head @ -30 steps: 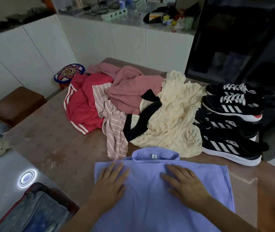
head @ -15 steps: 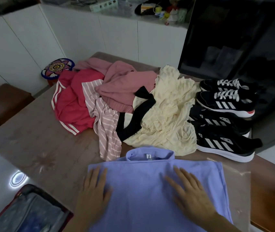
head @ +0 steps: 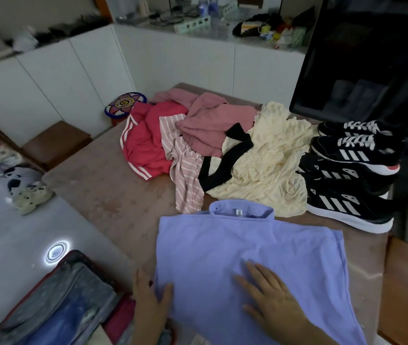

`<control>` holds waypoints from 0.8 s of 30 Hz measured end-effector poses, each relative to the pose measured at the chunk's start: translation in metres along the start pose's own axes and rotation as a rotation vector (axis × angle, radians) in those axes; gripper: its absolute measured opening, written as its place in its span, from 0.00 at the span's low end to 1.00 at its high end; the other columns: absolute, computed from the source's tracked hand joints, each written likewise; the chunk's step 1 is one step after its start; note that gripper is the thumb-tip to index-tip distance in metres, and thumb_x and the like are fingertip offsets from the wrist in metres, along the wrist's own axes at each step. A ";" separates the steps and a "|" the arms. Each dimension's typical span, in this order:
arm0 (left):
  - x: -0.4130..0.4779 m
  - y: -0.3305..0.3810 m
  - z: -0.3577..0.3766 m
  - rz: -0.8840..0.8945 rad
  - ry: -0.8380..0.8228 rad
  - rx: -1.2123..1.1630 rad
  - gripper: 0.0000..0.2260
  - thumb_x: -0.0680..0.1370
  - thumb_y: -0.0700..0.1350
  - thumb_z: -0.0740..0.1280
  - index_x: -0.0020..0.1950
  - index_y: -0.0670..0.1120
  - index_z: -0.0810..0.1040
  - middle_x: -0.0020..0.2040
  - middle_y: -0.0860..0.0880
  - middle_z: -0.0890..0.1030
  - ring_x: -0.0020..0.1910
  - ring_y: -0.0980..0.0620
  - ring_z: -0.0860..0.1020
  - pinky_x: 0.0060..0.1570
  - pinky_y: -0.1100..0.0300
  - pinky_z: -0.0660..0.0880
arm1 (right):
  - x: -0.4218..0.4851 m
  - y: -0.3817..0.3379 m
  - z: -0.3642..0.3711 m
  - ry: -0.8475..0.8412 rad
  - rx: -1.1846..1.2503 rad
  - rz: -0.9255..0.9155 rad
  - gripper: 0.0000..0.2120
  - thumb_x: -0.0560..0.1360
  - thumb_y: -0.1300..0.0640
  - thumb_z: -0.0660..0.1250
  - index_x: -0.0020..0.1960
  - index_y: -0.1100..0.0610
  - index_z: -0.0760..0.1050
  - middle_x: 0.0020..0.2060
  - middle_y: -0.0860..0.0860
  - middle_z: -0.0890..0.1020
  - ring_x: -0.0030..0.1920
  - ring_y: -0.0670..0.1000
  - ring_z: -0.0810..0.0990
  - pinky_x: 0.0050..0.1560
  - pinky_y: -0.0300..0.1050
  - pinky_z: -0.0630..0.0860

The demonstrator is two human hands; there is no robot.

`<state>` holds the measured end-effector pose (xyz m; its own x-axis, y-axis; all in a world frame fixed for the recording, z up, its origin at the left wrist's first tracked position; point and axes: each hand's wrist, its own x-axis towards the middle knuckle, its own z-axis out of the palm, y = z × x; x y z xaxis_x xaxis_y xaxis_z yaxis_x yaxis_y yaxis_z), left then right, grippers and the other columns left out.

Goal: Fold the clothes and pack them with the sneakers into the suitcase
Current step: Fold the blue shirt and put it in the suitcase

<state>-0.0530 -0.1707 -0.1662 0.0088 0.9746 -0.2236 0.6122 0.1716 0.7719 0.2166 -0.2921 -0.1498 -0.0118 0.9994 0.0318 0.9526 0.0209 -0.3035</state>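
Brown table [head: 113,195], near edge: lilac shirt [head: 247,245] spread flat, collar away from the person, label showing at the neck.

Right hand [head: 272,300]: flat on the shirt's middle, fingers straight and spread, gripping nothing.

Left hand [head: 150,302]: open at the shirt's left edge, thumb on the cloth, fingers straight beside it, gripping nothing.

Change: half a second ago both hands lay farther up the shirt, and the left was wholly on the cloth. Both are now closer to the near hem, and the left has shifted outward to the edge.

Floor, lower left: suitcase [head: 72,255], open beside the table, folded dark and red cloth inside.

Table, middle: unfolded pile, layout unchanged.
- striped top [head: 185,180], just beyond the collar
- red garment [head: 145,145] with white side stripes, to its left
- pink garment [head: 210,125], lying over both
- cream garment [head: 272,165] with black trim [head: 223,165], to the right

Table, right side: four black sneakers [head: 347,205] with white stripes, side by side, just beside the cream garment, placed as before.

Beyond:
- brown stool [head: 56,140], left of the table
- round patterned disc [head: 126,104], by the far-left corner
- white cabinets [head: 173,66] with a cluttered top
- dark glass-fronted unit [head: 372,58], far right
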 end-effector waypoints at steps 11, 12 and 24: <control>-0.012 0.022 -0.022 -0.045 -0.064 -0.003 0.26 0.75 0.50 0.69 0.69 0.46 0.64 0.50 0.50 0.78 0.49 0.47 0.76 0.46 0.57 0.72 | 0.003 -0.083 0.022 -0.099 0.041 -0.194 0.39 0.55 0.40 0.71 0.66 0.46 0.69 0.61 0.54 0.78 0.60 0.55 0.72 0.61 0.50 0.63; -0.007 0.021 -0.027 -0.056 -0.080 0.024 0.21 0.75 0.48 0.70 0.65 0.46 0.67 0.44 0.54 0.77 0.44 0.49 0.76 0.40 0.60 0.71 | 0.005 -0.094 0.029 -0.073 0.037 -0.242 0.38 0.55 0.41 0.73 0.65 0.46 0.69 0.61 0.54 0.79 0.59 0.54 0.73 0.60 0.49 0.64; 0.038 0.039 -0.033 -0.254 -0.512 -0.212 0.06 0.78 0.33 0.62 0.45 0.33 0.78 0.40 0.38 0.82 0.39 0.47 0.82 0.36 0.59 0.79 | 0.074 -0.167 0.052 0.470 -0.027 0.070 0.17 0.73 0.57 0.57 0.60 0.55 0.75 0.45 0.52 0.82 0.42 0.53 0.79 0.57 0.52 0.69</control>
<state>-0.0550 -0.1220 -0.1250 0.2944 0.7153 -0.6338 0.4749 0.4660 0.7465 0.0410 -0.2199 -0.1458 0.1852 0.8778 0.4418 0.9540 -0.0528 -0.2951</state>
